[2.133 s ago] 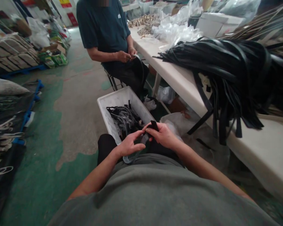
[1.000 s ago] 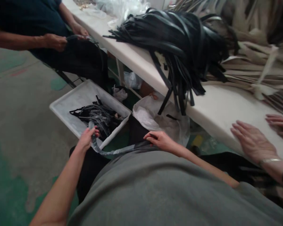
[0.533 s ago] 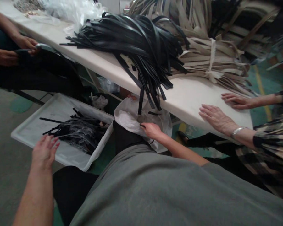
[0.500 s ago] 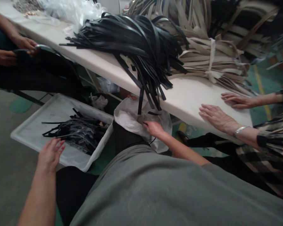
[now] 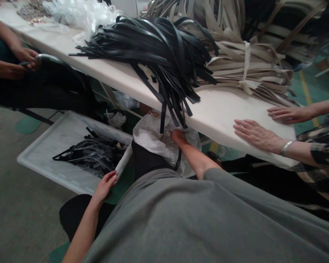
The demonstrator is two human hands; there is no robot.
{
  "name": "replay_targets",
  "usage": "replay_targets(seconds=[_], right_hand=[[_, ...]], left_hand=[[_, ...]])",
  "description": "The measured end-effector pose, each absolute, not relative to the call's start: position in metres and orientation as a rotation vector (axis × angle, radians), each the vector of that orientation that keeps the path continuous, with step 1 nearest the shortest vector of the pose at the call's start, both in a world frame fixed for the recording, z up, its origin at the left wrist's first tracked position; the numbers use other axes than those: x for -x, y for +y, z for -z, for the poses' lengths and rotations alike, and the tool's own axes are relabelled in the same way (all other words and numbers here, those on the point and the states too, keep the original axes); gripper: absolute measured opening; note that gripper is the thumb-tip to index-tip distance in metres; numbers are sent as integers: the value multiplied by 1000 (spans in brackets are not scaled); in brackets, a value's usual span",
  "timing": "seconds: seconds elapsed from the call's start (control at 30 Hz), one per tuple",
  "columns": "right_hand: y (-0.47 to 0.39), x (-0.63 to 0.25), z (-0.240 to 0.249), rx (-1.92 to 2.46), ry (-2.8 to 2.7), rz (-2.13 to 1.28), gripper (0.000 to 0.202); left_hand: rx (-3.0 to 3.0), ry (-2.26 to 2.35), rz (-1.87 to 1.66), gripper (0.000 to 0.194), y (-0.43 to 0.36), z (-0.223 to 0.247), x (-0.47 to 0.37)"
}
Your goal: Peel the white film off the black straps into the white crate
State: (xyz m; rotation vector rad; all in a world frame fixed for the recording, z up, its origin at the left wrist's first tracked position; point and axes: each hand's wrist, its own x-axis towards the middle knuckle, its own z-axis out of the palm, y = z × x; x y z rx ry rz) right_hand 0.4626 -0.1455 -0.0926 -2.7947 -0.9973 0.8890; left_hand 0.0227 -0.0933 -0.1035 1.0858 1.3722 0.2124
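Observation:
My left hand (image 5: 106,185) is at the near right corner of a white plastic tray (image 5: 125,157), its fingers stretched out along the rim and nothing seen in them. Inside that tray lies a loose pile of thin black strips (image 5: 94,151). My right hand (image 5: 178,137) reaches into the mouth of a white woven sack (image 5: 146,140) under the table edge. Its fingers are curled, and what they hold, if anything, is hidden. A dark strip (image 5: 178,160) shows just below that wrist. Over the sack hang the ends of a big heap of black straps (image 5: 153,42).
The heap lies on a long white table (image 5: 216,113), beside tied beige straps (image 5: 252,75) and clear plastic bags (image 5: 82,14). At right, a co-worker's hands (image 5: 259,136) rest on the table. Another person's hands (image 5: 22,62) hold a dark item at left.
My left hand has moved right, from over the tray's left part to its near right corner. My right hand has gone slightly up and deeper into the sack.

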Motion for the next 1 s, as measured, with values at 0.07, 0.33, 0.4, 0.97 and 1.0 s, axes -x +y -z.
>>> replay_targets(seconds=[0.07, 0.33, 0.4, 0.97, 1.0], right_hand=[[-154, -464, 92, 2738, -993, -892, 32], [-195, -425, 57, 2356, -1092, -939, 21], [-203, -404, 42, 2254, -1126, -946, 21], [-201, -290, -28, 1671, -1907, -879, 16], [-199, -290, -30, 1682, -1911, -876, 18]], left_hand=[[-1096, 1381, -203, 58, -94, 104, -21], [-1190, 1271, -256, 60, -99, 88, -53], [-1236, 1169, -245, 57, -105, 75, -78], [-726, 771, -474, 61, -100, 5, -120], [-747, 761, -478, 67, -98, 1, -112]])
